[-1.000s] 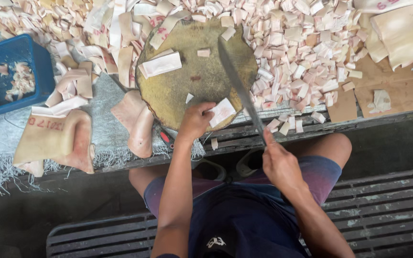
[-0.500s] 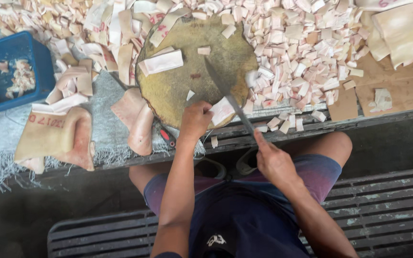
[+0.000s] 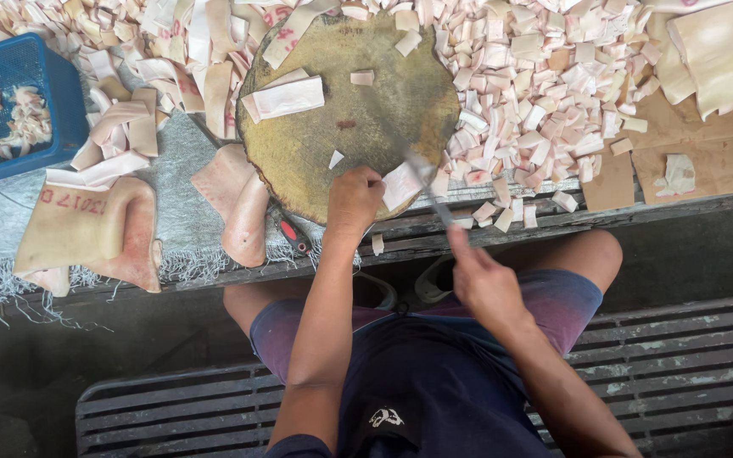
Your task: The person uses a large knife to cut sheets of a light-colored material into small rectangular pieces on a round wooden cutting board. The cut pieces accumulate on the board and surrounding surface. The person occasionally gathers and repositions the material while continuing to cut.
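Note:
My left hand (image 3: 352, 199) presses a pale pink strip of skin (image 3: 403, 185) against the near edge of a round, worn wooden chopping block (image 3: 366, 119). My right hand (image 3: 484, 284) grips the handle of a long cleaver (image 3: 428, 182), whose blade is down on the strip's right end and blurred. A second folded strip (image 3: 284, 96) lies on the block's far left part, with a few small cut bits around it.
A heap of small cut pink-white squares (image 3: 545, 76) covers the table right of the block. Uncut strips (image 3: 171, 59) and large skin slabs (image 3: 86, 229) lie at left, by a blue basket (image 3: 10, 110). A red-handled tool (image 3: 294, 236) lies at the table edge. Slatted bench below.
The cleaver was raised above the block a second ago; it has swung down onto the strip under my left hand. My right hand dropped with it.

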